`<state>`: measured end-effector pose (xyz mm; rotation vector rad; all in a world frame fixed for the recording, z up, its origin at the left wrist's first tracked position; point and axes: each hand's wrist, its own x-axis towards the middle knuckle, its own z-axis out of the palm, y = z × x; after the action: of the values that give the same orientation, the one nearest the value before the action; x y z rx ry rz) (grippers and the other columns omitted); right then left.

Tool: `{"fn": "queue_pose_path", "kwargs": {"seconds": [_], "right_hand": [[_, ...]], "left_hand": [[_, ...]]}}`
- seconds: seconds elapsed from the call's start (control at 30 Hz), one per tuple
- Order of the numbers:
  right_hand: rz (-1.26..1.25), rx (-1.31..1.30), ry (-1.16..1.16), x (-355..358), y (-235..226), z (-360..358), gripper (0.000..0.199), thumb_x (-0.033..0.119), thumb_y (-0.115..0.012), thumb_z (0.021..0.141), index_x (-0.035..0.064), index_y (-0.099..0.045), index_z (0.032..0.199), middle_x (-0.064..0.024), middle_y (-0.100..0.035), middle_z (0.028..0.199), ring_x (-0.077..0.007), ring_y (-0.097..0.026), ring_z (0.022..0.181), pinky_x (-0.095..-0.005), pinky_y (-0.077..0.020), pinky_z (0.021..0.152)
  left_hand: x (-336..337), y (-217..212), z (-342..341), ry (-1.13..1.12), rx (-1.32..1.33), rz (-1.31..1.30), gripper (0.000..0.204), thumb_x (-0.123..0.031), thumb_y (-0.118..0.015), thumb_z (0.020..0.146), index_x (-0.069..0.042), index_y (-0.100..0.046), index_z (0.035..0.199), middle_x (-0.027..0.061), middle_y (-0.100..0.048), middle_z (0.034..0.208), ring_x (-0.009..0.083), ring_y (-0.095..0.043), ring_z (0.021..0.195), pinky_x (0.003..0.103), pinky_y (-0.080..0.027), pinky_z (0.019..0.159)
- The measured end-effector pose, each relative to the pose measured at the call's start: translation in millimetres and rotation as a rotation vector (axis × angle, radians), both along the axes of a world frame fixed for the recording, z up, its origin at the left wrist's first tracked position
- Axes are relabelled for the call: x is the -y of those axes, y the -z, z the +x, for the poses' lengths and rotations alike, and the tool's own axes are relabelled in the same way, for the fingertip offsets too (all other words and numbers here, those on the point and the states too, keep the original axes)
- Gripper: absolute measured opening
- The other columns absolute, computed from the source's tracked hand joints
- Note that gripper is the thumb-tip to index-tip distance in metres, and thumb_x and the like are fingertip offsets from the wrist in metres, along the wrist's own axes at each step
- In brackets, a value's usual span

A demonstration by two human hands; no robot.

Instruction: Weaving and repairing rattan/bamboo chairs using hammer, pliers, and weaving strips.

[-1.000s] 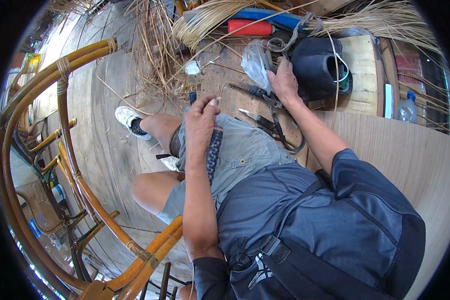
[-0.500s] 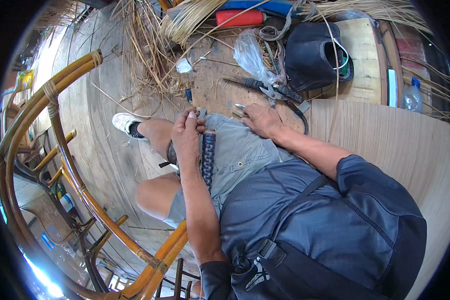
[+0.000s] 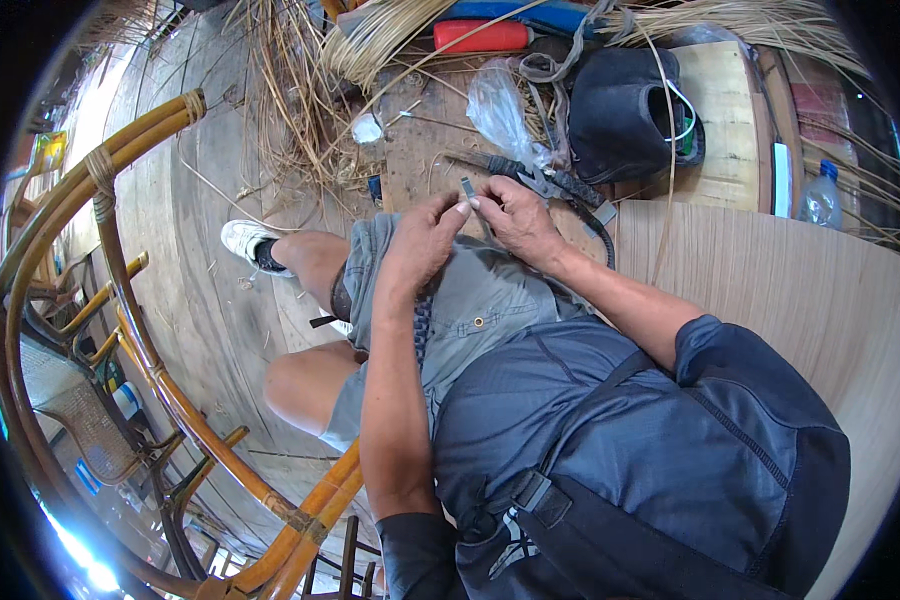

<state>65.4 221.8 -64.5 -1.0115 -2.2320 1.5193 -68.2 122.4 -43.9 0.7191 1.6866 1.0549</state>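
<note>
My left hand and my right hand meet above my lap, fingertips pinched. Between them stands a short, flat grey strip, its upper end showing above the thumbs; its exact kind is too small to make out. Partly hidden behind my left forearm, a dark woven-wrapped handle lies along my thigh. Just beyond my right hand, a metal pliers-like tool rests on the wooden board, beside a tool with a dark wrapped grip.
A bent rattan chair frame curves along the left. Loose cane strips lie at the far side, near a red cylinder and a clear plastic bag. A black bag and a plastic bottle stand at the right.
My left hand has moved right and my right hand has lifted off the board; they now come together on the grey strip. The woven handle has become mostly covered by my left arm.
</note>
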Motion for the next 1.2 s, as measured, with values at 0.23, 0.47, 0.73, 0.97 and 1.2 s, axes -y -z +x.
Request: {"fn": "queue_pose_path", "kwargs": {"seconds": [0.23,0.47,0.73,0.97,1.2], "right_hand": [[-0.258,-0.132,-0.099,-3.6,3.3,3.1,0.024,0.015,-0.051,0.089,-0.0010,-0.059,0.105,-0.0093,-0.060,0.090,-0.0168,-0.057,0.079,-0.0281,-0.0455,0.071],[0.461,0.103,-0.063,-23.0,35.9,21.3,0.020,0.016,-0.061,0.079,0.0058,-0.059,0.096,-0.0140,-0.056,0.090,-0.0315,-0.055,0.087,-0.0413,-0.0453,0.076],[0.676,0.384,-0.013,-61.0,46.8,-0.4,0.033,0.020,-0.063,0.079,0.0094,-0.054,0.109,-0.0137,-0.055,0.101,-0.0317,-0.052,0.097,-0.0417,-0.0433,0.082],[0.737,0.225,0.124,-60.8,39.7,28.9,0.033,0.025,-0.061,0.080,0.0065,-0.051,0.106,-0.0154,-0.055,0.099,-0.0351,-0.054,0.090,-0.0450,-0.0447,0.076],[0.223,0.606,0.029,-25.0,20.6,65.2,0.032,0.019,-0.058,0.083,0.0027,-0.047,0.108,-0.0225,-0.057,0.103,-0.0380,-0.055,0.098,-0.0424,-0.0437,0.081]], "left_hand": [[2.6,0.5,-10.9,-0.080,0.266,-0.166,0.030,-0.027,-0.053,0.090,0.001,-0.061,0.092,0.0084,-0.062,0.082,0.0109,-0.055,0.071,0.026,-0.045,0.061],[17.0,13.4,-28.2,-0.909,0.715,0.171,0.024,-0.021,-0.048,0.092,-0.004,-0.055,0.106,0.0034,-0.054,0.080,0.0155,-0.055,0.060,0.030,-0.046,0.051],[26.5,13.6,-30.9,-0.786,0.686,0.152,0.025,-0.022,-0.049,0.091,-0.009,-0.053,0.113,0.0008,-0.053,0.078,0.0109,-0.048,0.053,0.023,-0.035,0.044],[22.8,12.9,-24.3,-0.744,0.641,0.172,0.027,-0.015,-0.049,0.089,-0.005,-0.052,0.114,0.0054,-0.056,0.085,0.0133,-0.053,0.058,0.025,-0.042,0.048],[22.7,15.4,-24.0,-0.722,0.671,0.218,0.033,-0.011,-0.048,0.089,-0.003,-0.049,0.121,0.0065,-0.057,0.089,0.0129,-0.054,0.062,0.025,-0.043,0.049]]}}
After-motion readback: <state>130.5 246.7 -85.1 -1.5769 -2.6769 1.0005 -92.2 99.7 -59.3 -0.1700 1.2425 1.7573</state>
